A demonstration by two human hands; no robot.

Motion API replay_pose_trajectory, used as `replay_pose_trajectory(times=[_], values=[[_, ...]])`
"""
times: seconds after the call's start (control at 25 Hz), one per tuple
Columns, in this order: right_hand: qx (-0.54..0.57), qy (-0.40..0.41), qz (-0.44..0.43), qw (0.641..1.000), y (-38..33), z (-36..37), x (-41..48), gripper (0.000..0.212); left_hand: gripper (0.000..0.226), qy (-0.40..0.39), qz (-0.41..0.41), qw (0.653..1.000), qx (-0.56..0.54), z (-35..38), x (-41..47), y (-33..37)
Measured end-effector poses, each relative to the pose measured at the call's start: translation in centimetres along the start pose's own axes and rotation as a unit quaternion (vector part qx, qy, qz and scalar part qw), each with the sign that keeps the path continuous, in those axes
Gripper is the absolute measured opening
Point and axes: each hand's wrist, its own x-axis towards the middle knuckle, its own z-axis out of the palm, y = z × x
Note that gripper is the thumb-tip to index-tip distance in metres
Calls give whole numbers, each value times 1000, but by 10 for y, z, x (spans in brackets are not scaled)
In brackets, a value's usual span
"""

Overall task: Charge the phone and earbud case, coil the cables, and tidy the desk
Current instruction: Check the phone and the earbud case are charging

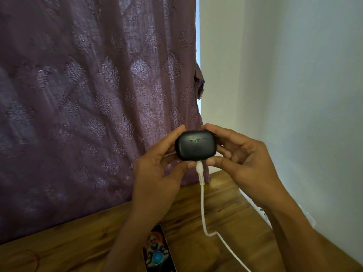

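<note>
- Head view, the hold: we have the earbud case (196, 145) lifted above the desk (94, 232), in front of the curtain (88, 95). The left hand (157, 173) pinches its left side, forefinger on top and thumb below. The right hand (241, 160) grips the right side, fingers curled over the top and thumb underneath.
- Head view, the connection: the white cable (202, 203) is plugged into the underside of the case, between our two thumbs, and hangs down to the desk before running off the bottom edge. A green light (196, 141) glows on the front, so we judge the case is charging.
- Head view, doing the step well: we should set the case down flat with both hands. Support it near the plug so the hanging cable does not lever the connector out. We should check the light again once it rests on the wood.
- Head view, where to put it: the phone (159, 250) lies on the desk just below the left forearm, partly hidden. We cannot tell whether it is plugged in. A bare patch to the right of the phone, near the cable's bend, looks suitable.
- Head view, the risk: slack in the cable may snag a wrist as we lower the case, so we keep the forearms clear of it.
</note>
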Motion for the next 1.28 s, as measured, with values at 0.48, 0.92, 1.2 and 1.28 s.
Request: replay_pose_trajectory(times=[0.48, 0.92, 1.2, 1.28], values=[[-12, 9, 5, 1000, -7, 3, -4, 61, 65, -5, -5, 1000, -2, 1, -4, 7], [-7, 10, 21, 1000, -2, 10, -1, 59, 66, -3, -11, 1000, 8, -5, 0, -2], [-1, 9, 20, 1000, 0, 10, 0, 59, 66, -3, -14, 1000, 5, -6, 0, -4], [1, 7, 20, 1000, 1, 11, 0, 60, 66, -3, -14, 1000, 6, -7, 0, -5]])
